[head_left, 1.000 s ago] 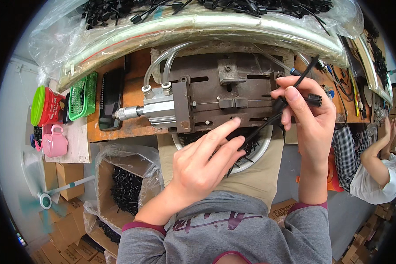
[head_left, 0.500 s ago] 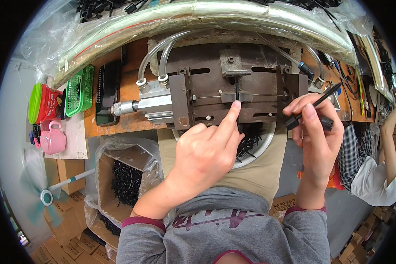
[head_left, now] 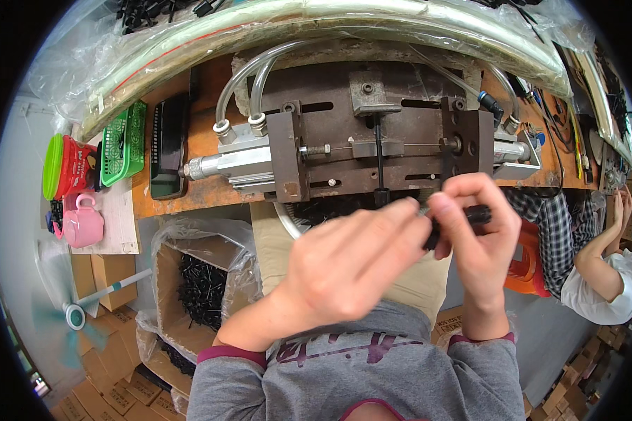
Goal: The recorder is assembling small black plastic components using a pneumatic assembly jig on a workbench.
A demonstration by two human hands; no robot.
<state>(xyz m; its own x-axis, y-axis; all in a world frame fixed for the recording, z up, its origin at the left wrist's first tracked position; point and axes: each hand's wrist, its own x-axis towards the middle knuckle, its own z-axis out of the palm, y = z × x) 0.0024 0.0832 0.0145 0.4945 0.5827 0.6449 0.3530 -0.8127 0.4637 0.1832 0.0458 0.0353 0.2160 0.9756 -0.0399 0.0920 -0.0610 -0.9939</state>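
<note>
My right hand [head_left: 486, 235] is closed around black plastic parts [head_left: 476, 216], each a thin rod with a thicker end; motion blurs them. Close beside its thumb are the fingertips of my left hand [head_left: 351, 256], which is smeared by motion, so its grip is hidden from me. Ahead of both hands stands a dark metal clamping fixture [head_left: 330, 175] with an air cylinder [head_left: 242, 168] on the left and another [head_left: 509, 151] on the right. One black rod [head_left: 380, 158] lies lengthwise in its middle block, the thick end toward me.
An open box of black parts [head_left: 202, 288] stands lower left. On the left are a green basket [head_left: 124, 144], a black tray [head_left: 170, 151], a pink cup [head_left: 84, 223] and a fan [head_left: 74, 316]. Air hoses [head_left: 242, 77] arch over the fixture. Another person's arm [head_left: 600, 256] shows at right.
My left index finger has left the rod in the fixture, and that hand moved toward my right hand. My right hand came left and lower. The left cylinder's bolt now sticks out further inward.
</note>
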